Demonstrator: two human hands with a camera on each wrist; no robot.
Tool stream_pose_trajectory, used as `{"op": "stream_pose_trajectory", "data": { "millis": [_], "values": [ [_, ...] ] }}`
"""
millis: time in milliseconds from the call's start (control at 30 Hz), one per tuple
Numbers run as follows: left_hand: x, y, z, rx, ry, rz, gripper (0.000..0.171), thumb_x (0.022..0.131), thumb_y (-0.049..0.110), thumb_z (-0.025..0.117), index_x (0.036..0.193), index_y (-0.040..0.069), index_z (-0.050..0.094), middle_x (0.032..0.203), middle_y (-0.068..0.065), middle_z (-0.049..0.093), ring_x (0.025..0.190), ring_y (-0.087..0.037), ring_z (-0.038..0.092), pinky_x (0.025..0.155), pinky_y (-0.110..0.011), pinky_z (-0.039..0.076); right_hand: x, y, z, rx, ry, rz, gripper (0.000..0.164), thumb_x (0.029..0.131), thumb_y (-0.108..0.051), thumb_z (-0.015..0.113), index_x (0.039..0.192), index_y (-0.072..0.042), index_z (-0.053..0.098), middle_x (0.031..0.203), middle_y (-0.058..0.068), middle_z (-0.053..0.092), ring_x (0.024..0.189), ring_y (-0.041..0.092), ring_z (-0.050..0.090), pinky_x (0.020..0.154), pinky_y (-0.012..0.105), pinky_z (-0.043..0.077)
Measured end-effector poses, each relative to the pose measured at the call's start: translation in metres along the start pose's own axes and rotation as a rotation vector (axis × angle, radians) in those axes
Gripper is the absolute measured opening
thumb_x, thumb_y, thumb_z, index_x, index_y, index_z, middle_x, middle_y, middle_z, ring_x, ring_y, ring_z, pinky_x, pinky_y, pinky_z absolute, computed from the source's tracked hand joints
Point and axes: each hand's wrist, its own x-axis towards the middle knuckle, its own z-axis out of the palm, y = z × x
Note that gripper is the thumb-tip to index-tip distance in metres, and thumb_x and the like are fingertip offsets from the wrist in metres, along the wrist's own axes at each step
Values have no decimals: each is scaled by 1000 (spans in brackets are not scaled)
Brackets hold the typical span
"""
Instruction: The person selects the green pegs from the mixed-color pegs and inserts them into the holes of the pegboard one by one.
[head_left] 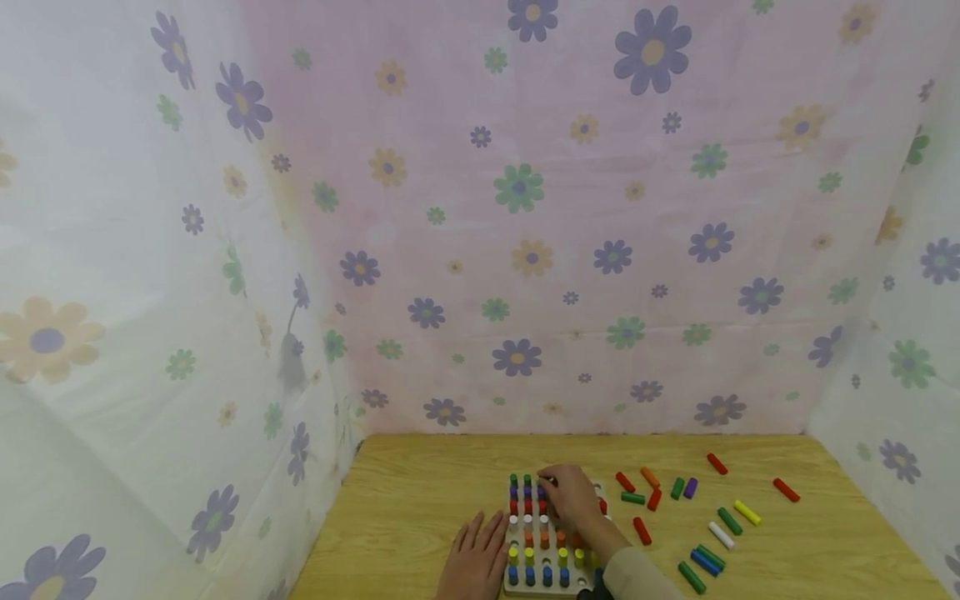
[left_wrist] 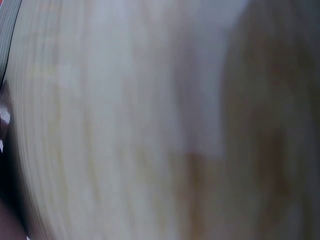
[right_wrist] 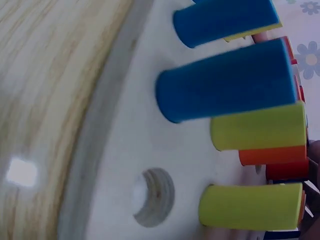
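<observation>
A pale wooden pegboard (head_left: 537, 565) lies on the table with rows of coloured pegs upright in it. From the far edge the rows run green, purple, red, white, orange, yellow and blue. My right hand (head_left: 576, 498) reaches over the board, thumb and fingertips pinching a peg in the far green row; the fingers mostly hide it. My left hand (head_left: 474, 557) lies flat beside the board's left edge, fingers extended. Close up in the right wrist view stand a blue peg (right_wrist: 230, 82) and a yellow peg (right_wrist: 252, 206), near a bare hole (right_wrist: 156, 197).
Loose pegs are scattered right of the board: a red peg (head_left: 786, 489), a yellow peg (head_left: 747, 512), a white peg (head_left: 722, 535), a purple peg (head_left: 691, 487), an orange peg (head_left: 650, 477) and several others. Flowered cloth (head_left: 517, 317) walls surround the wooden table (head_left: 405, 500).
</observation>
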Motion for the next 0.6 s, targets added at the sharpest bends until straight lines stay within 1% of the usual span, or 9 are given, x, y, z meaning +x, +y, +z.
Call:
{"op": "stream_pose_trajectory", "data": {
  "millis": [200, 333, 467, 600],
  "values": [
    [0, 1, 2, 3, -1, -4, 63, 110, 58, 17, 159, 27, 42, 159, 5, 45, 149, -33, 37, 118, -59, 31, -1, 1, 0, -28, -19, 8, 19, 98, -15, 71, 113, -9, 80, 107, 7, 77, 91, 23, 73, 74, 44, 62],
    [-1, 1, 3, 0, -2, -1, 63, 110, 58, 17, 159, 27, 41, 160, 5, 44, 149, -33, 36, 119, -58, 31, -1, 3, -1, -25, -34, 19, 19, 99, -15, 70, 114, -9, 80, 107, 6, 77, 93, 24, 72, 77, 45, 62],
    [-1, -1, 3, 0, -6, 1, 63, 110, 57, 17, 160, 27, 40, 160, 5, 43, 149, -33, 35, 119, -58, 30, 2, 5, -1, -3, -58, -6, 20, 99, -14, 69, 115, -7, 79, 109, 7, 77, 96, 25, 72, 80, 46, 62],
    [0, -3, 4, -8, -13, 1, 63, 110, 58, 17, 160, 27, 40, 161, 5, 43, 149, -33, 35, 119, -59, 30, 2, 6, -7, 46, -122, -42, 24, 102, -11, 65, 122, -1, 74, 112, 12, 75, 97, 27, 72, 82, 48, 61]
  ]
}}
